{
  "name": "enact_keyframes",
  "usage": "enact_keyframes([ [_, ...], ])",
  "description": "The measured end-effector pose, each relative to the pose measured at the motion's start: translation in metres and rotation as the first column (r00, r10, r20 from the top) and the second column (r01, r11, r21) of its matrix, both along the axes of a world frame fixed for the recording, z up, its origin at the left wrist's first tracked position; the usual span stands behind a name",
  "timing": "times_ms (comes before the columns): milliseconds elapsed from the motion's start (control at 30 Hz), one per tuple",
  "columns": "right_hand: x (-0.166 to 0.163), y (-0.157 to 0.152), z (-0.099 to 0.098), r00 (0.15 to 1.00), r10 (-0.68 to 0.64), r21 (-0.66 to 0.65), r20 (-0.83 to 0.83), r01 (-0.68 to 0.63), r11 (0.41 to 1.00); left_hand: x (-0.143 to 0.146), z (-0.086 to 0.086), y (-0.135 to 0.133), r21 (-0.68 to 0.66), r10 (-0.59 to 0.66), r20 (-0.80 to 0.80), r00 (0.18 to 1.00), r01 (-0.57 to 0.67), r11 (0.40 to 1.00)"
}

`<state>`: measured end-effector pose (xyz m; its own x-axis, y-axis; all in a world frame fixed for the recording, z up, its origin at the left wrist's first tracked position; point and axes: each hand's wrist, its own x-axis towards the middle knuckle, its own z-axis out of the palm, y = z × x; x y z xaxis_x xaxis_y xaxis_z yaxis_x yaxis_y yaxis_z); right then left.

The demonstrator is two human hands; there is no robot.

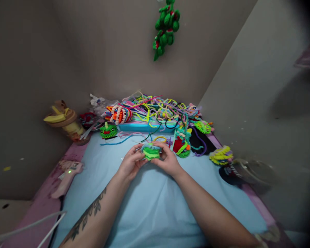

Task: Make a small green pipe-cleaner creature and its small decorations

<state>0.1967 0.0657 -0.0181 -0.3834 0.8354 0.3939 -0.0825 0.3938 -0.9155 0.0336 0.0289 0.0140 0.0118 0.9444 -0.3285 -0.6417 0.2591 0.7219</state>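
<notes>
Steadying a fuzzy green-and-blue piece [151, 152]
Left hand [132, 161] and right hand [167, 161] clasp its sides; turning it likely needs one loosened.

No text, brand or number legible to you. Pale marks on the black item [227, 175] at your right: too blurred to read. Marks on the tumbler [72, 130] at your left: likewise unreadable. Tattoo [95, 206] on your left forearm [111, 203]: leaf-like, lettering not discernible.

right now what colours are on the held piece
The held piece shows green and blue; head view.
</notes>
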Motion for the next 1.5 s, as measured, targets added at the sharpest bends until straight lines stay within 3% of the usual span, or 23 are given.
enact_keyframes([
  [300,0.000,-0.001,0.001,1.000,0.026,0.014,0.011,-0.026,1.000,0.002,-0.001,0.000,-0.035,0.032,-0.031,0.999,-0.033,0.999],
  [500,0.001,-0.001,0.000,0.995,-0.017,0.069,0.101,0.010,0.998,-0.003,-0.001,0.001,-0.021,-0.005,0.042,0.999,0.006,1.000],
  [567,-0.001,0.000,-0.003,0.983,-0.042,0.129,0.176,0.019,0.991,-0.007,0.000,0.001,0.002,-0.022,-0.014,1.000,0.022,1.000],
  [633,-0.006,0.002,-0.006,0.966,-0.063,0.187,0.252,0.015,0.982,-0.013,0.002,0.001,0.009,-0.044,-0.167,0.985,0.046,0.999],
  [767,-0.017,0.004,-0.013,0.932,-0.043,0.248,0.360,-0.051,0.967,-0.027,0.005,0.002,0.059,-0.020,-0.507,0.862,0.058,0.997],
  [933,-0.019,0.002,-0.011,0.900,0.036,0.253,0.435,-0.160,0.954,-0.040,0.005,0.003,0.132,0.055,-0.646,0.761,0.041,0.990],
  [1033,-0.017,0.000,-0.006,0.900,0.053,0.276,0.432,-0.188,0.943,-0.046,0.004,0.001,0.208,0.029,-0.730,0.683,0.181,0.961],
  [1133,-0.014,-0.001,-0.005,0.918,0.049,0.287,0.394,-0.174,0.942,-0.052,-0.002,0.000,0.263,0.023,-0.838,0.546,0.366,0.893],
  [1233,-0.011,-0.001,-0.007,0.932,0.008,0.254,0.361,-0.107,0.961,-0.056,-0.010,0.000,0.264,0.039,-0.889,0.455,0.443,0.857],
  [1300,-0.009,0.000,-0.009,0.934,-0.013,0.235,0.356,-0.076,0.969,-0.058,-0.015,0.001,0.262,0.040,-0.891,0.452,0.442,0.858],
  [1433,-0.010,0.001,-0.012,0.925,-0.009,0.253,0.380,-0.095,0.963,-0.058,-0.017,0.002,0.247,0.009,-0.832,0.555,0.355,0.902],
  [1500,-0.012,0.002,-0.014,0.919,-0.007,0.271,0.393,-0.109,0.956,-0.058,-0.016,0.004,0.230,-0.004,-0.824,0.567,0.340,0.912],
])
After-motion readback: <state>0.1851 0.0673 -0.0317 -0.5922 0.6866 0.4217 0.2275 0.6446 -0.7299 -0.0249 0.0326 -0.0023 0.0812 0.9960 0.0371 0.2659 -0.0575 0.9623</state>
